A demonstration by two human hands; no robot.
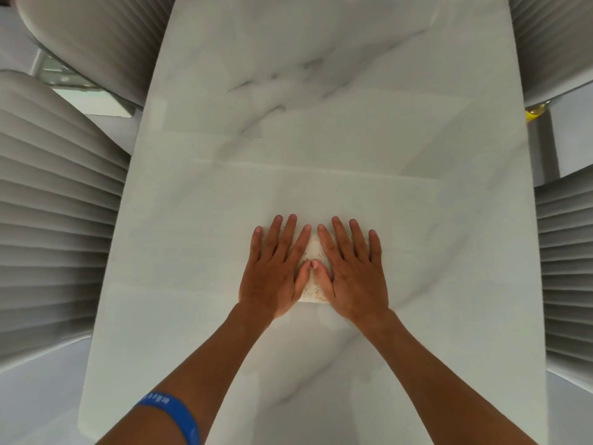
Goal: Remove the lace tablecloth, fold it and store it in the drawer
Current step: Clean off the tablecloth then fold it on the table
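The folded cream-white lace tablecloth [313,274] lies on the white, grey-veined marble table [321,123], in the near half of the tabletop and roughly midway between its long edges. Both hands lie flat on top of it, palms down, fingers straight and slightly spread. The left hand [276,268] covers the cloth's left part and the right hand [351,271] covers its right part, so that only a narrow strip of patterned lace shows in the gap between them, together with a short piece of the near edge below the thumbs. The two thumb tips touch each other over the middle of the cloth, and the index fingers come close together at its far edge. The fold is a small packet; how far it runs under each palm is hidden, so its long axis cannot be told for certain, though its visible near edge runs across the table. A blue wristband [173,412] sits on the left forearm. Grey ribbed upholstered chairs [54,220] stand along both long sides of the table.
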